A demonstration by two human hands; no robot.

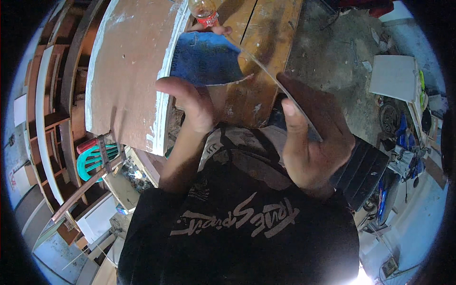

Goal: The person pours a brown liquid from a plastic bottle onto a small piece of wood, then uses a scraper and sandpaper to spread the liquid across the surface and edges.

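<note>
Black shirt point(204, 247) with pale lettering fills the foreground at 6 o'clock, worn by a person working with both bare hands. At 3 o'clock, the right hand point(317, 159) grips the lower end of a thin pale strip point(278, 83), thumb along it, the strip slanting up toward 12 o'clock. Near 11 o'clock, the left hand point(202, 111) spreads its thumb wide beside a ragged-edged blue sheet point(209, 61), its fingers largely hidden behind; how firmly it grips cannot be told. Just left of 12 o'clock, a clear bottle point(203, 9) with a red label stands on the wooden desk point(275, 26). At 10 o'clock lies a brown, white-edged board point(128, 66).
</note>
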